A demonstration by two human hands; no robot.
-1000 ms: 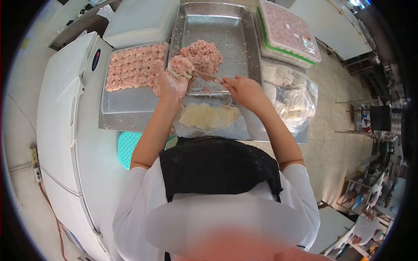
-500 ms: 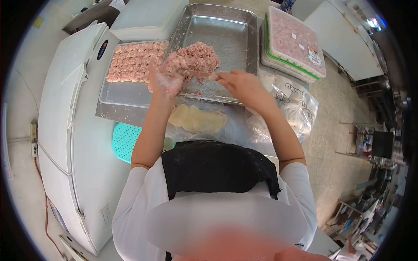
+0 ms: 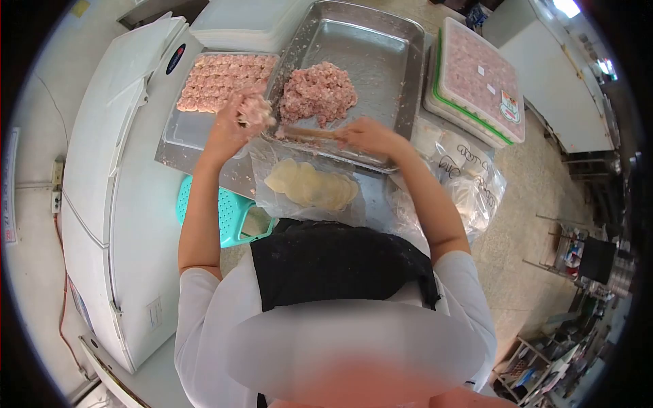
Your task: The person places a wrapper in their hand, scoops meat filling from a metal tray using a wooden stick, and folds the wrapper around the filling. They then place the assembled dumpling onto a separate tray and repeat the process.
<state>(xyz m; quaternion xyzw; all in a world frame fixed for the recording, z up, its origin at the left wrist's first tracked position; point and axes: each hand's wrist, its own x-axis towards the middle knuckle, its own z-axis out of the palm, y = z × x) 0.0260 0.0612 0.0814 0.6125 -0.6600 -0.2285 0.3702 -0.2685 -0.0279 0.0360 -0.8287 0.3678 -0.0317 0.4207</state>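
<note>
Dumplings (image 3: 221,81) filled the far half of a clear tray (image 3: 183,126) at the left edge of the steel counter (image 3: 178,162), and the left hand (image 3: 228,129) hovered just over that tray's right rim, fingers closed around a freshly filled dumpling (image 3: 254,109). The right hand (image 3: 364,134) held a flat spreader (image 3: 306,132), fingers clamped on its handle, with the blade pointing left along the near edge of the big metal pan (image 3: 388,41). A mound of minced filling (image 3: 317,92) sat in the near left part of that pan. Round wrappers (image 3: 311,185) lay fanned on a plastic sheet at the counter's near edge, just below both hands. A lidded box of finished pieces (image 3: 476,78) stood at the right edge, and a bag (image 3: 466,180) slumped beside it. To do this step well, the pleats probably wanted a firm, even pinch so no filling leaked, with the spreader kept level and clear of the wrappers. The piece then seemed best placed snug against the last row, touching but not crushing its neighbours.
</note>
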